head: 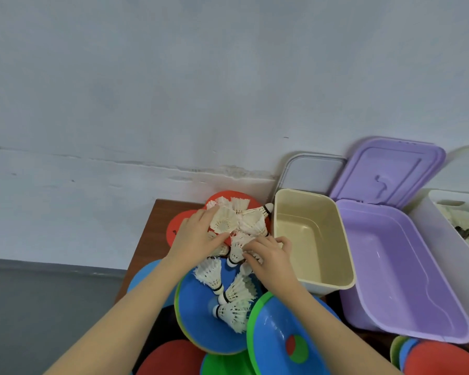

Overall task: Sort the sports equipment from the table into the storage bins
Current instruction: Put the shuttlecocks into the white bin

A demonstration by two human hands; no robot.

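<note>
A: Head view shows the left hand (198,236) laid over a cream shuttlecock (224,221), fingers loosely wrapped at its skirt; the right hand (268,257) has its fingers curled into the white shuttlecock pile (238,247), though whether it pinches one firmly, nobody can tell from here.

B: And where does the pile sit?

A: On red discs (179,226) and a blue disc (203,320) on the table (149,231), just left of the beige bin (313,236). A purple bin (395,269) stands further right.

B: What could go wrong?

A: Feathers interlock, so lifting one likely drags neighbours off the discs. Squeezing could crush the skirts.

B: Orientation?

A: Mixed. The cream one faces its open skirt toward the camera; the near ones lie flat, long axes roughly diagonal, corks pointing near-left.
</note>
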